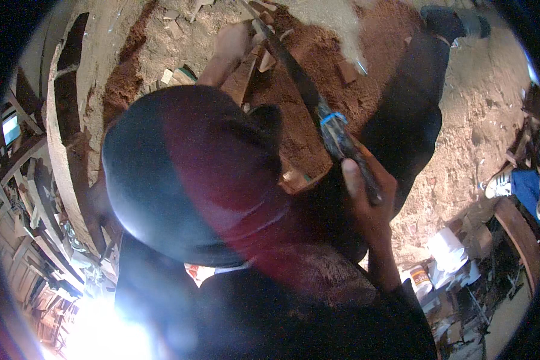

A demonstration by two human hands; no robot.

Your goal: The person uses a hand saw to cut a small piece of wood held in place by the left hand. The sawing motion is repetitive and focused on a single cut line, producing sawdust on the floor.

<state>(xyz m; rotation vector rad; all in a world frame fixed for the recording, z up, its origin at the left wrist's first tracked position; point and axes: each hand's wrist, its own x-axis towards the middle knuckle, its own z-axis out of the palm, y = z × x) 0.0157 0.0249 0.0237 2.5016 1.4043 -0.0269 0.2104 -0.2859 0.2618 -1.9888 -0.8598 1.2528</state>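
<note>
My right hand [369,186] is wrapped round the dark handle of a long-bladed tool [294,72], its thumb lying along the grip. A bright blue band circles the handle where the blade begins. The dark blade narrows toward the top of the view; its cutting edge does not show clearly. Beside the blade's far end is my left hand [237,43], fingers closed and partly hidden, close to a narrow wooden piece [241,81]. What it grips cannot be made out. Dark and deep-red cloth [192,174] hides much of the middle.
Reddish sawdust [318,54] covers the ground, with wood scraps [174,27] in it. A dark-trousered leg [402,96] stretches to the upper right. A curved wooden frame [57,120] stands at left. White containers [447,249] and a curved board [519,231] lie at lower right.
</note>
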